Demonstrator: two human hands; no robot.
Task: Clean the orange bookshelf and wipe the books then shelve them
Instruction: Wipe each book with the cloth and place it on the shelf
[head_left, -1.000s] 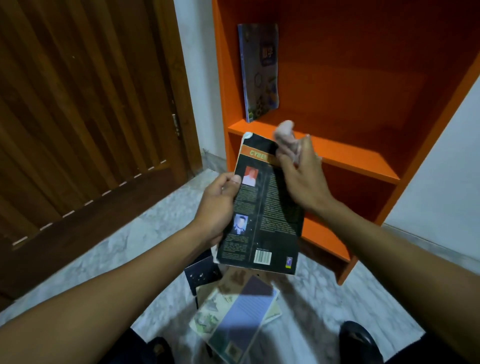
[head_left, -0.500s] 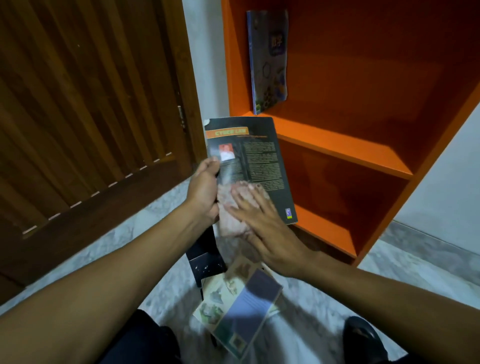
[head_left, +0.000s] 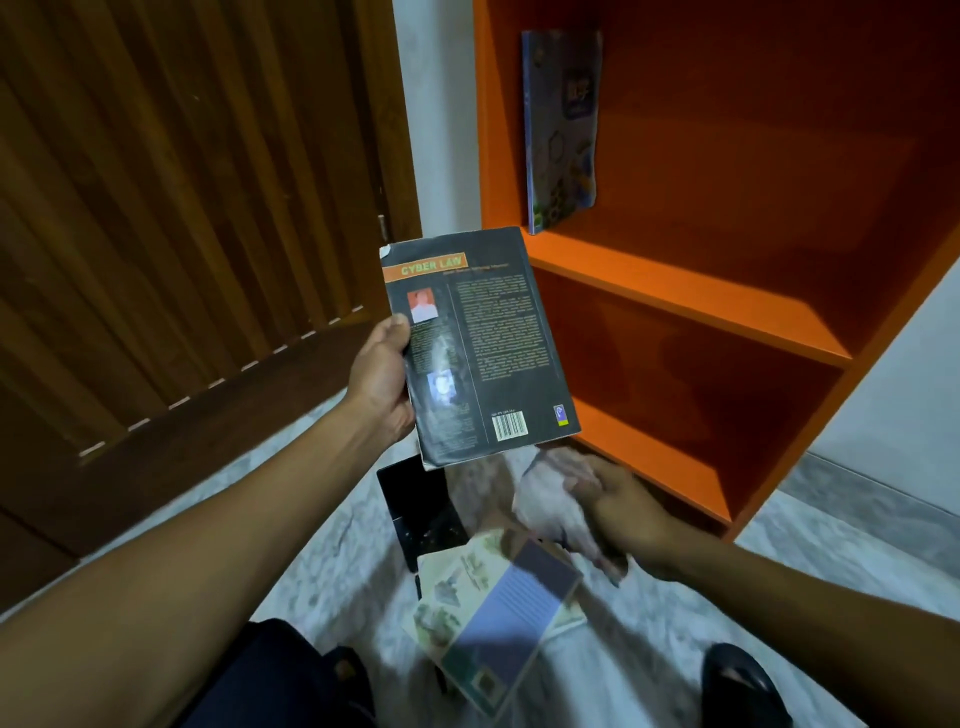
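My left hand (head_left: 382, 376) grips the left edge of a black paperback (head_left: 493, 343), back cover toward me, held up in front of the orange bookshelf (head_left: 691, 291). Below the book, my right hand (head_left: 618, 509) clutches a pale cloth (head_left: 550, 501), blurred and clear of the cover. One blue book (head_left: 563, 130) stands upright at the left end of the upper shelf. A loose pile of books (head_left: 498, 597) lies on the floor under my hands.
A dark wooden door (head_left: 182, 234) fills the left side, with a white wall strip (head_left: 421, 114) between it and the shelf. The marble floor (head_left: 322, 566) holds a black book (head_left: 421, 509) beside the pile. My shoe (head_left: 743, 686) shows at lower right.
My right hand has drawn the cloth down the back cover and off its bottom edge. The book has stayed upright in my left hand, moved slightly left of the shelf.
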